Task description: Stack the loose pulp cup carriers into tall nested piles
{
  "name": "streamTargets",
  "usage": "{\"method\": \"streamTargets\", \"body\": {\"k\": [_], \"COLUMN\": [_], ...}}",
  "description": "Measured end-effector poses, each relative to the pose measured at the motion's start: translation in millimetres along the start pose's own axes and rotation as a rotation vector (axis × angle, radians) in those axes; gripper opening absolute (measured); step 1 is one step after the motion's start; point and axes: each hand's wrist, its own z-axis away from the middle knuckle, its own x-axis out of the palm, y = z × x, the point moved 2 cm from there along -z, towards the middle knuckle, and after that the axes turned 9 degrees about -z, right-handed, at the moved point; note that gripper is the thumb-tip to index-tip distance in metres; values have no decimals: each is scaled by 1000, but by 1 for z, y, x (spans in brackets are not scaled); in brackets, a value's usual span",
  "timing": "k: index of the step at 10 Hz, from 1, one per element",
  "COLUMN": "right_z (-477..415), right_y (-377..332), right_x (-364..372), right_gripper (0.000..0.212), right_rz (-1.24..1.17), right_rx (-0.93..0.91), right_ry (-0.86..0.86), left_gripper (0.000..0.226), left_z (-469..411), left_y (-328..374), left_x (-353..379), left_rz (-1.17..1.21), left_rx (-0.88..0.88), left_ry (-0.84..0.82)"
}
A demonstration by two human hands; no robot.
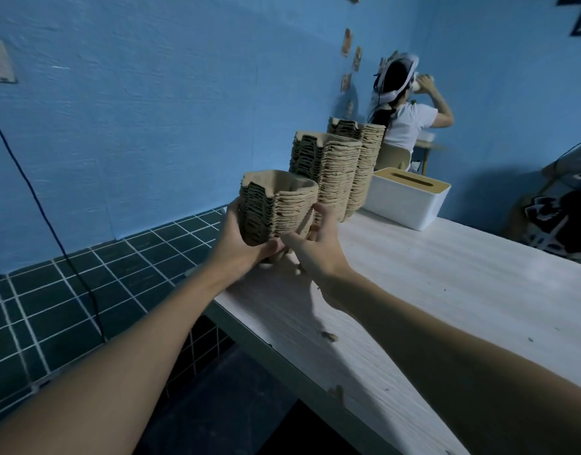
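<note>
A short nested pile of brown pulp cup carriers (279, 205) is held just above the near left corner of the pale wooden table (446, 290). My left hand (240, 239) grips its left side and bottom, fingers curled under it. My right hand (318, 244) holds its right side, thumb in front. Behind it stand two taller nested piles: the nearer tall pile (328, 172) and the farther tall pile (364, 149), both on the table along its left edge.
A white tissue box with a tan lid (410, 198) sits right of the tall piles. A person in a white shirt (407, 123) sits beyond them. Small pulp scraps (330, 336) lie on the table. Dark tiled ledge (85, 290) and a blue wall lie left.
</note>
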Motion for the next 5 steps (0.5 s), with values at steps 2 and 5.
{"method": "streamTargets", "body": {"k": [2, 5], "right_z": [2, 32], "right_y": [-3, -19], "right_x": [-1, -23], "right_gripper": [84, 101], "right_rz": [3, 12], "right_rx": [-1, 9], "right_ry": [-26, -162], "left_gripper": [99, 113], "left_z": [0, 22], "left_y": [-1, -1], "left_x": [1, -13], "left_rz": [-14, -240], "left_rx": [-18, -113], "left_ry": [-16, -23]}}
